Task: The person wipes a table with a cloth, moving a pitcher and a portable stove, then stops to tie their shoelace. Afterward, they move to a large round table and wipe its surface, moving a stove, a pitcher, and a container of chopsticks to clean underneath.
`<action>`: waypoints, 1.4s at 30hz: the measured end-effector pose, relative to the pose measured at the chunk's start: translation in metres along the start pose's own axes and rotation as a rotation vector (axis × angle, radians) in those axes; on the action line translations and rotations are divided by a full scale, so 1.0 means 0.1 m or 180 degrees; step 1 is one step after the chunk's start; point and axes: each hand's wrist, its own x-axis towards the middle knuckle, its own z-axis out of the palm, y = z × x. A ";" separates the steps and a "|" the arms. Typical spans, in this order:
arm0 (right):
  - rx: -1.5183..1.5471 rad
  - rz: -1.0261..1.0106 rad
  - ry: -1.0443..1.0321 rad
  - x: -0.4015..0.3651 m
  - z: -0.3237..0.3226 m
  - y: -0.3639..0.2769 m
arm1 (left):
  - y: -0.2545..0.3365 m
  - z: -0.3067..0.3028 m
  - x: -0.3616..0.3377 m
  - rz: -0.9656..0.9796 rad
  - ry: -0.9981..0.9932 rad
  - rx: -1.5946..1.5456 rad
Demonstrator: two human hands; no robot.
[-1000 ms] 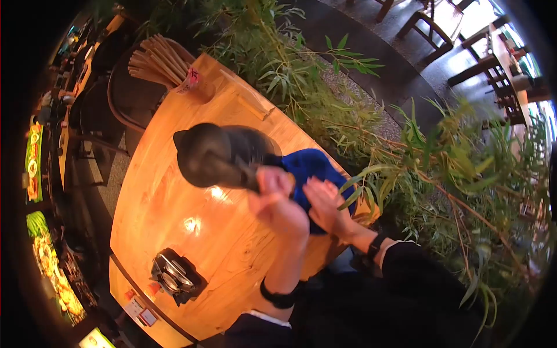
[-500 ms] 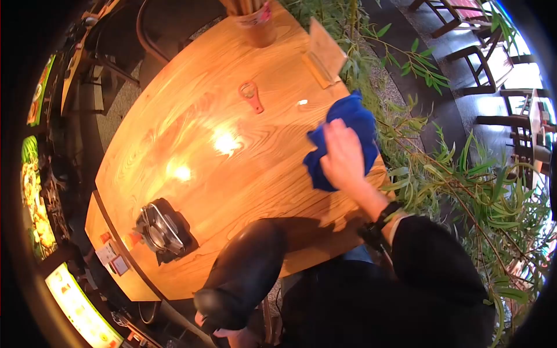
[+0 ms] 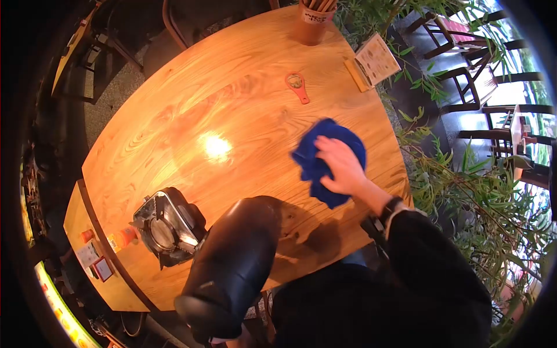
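Observation:
On the wooden table (image 3: 261, 133), a bunched blue cloth (image 3: 325, 188) lies under my right hand (image 3: 343, 168). That hand presses down on the cloth and grips it, its thumb a little apart from the fingers. In the lower middle a large, dark, glossy thermos jug (image 3: 241, 249) tilts over the near table edge. At its lower end my left hand (image 3: 235, 341) shows only in part, closed on the jug. A red bottle opener (image 3: 297, 88) lies beyond the cloth.
A portable gas stove (image 3: 168, 226) stands at the left, beside an orange container (image 3: 123, 238). At the far end are a chopstick holder (image 3: 312, 26) and a menu stand (image 3: 371, 61). Leafy plants (image 3: 447, 174) line the right edge, with chairs (image 3: 464, 87) beyond.
My right hand has drawn the blue cloth nearer to me relative to the table. The view has shifted, and the thermos jug appears larger and lower left.

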 end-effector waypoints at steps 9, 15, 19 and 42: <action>0.0669 -0.1004 -0.0636 -0.08 0.11 0.14 | 0.00 0.43 0.10 -0.0368 0.0028 -0.0147; -0.0618 0.0991 0.1145 0.41 -0.03 0.65 | -0.65 0.01 0.21 -0.0769 -0.0757 -0.1090; -0.0512 0.1251 0.1370 0.66 0.15 0.48 | -0.16 0.33 0.12 -0.0723 -0.1223 -0.1999; 0.0725 -0.0932 -0.0054 0.95 0.68 -0.27 | 0.19 0.91 -0.08 -0.0618 -0.0495 -0.1196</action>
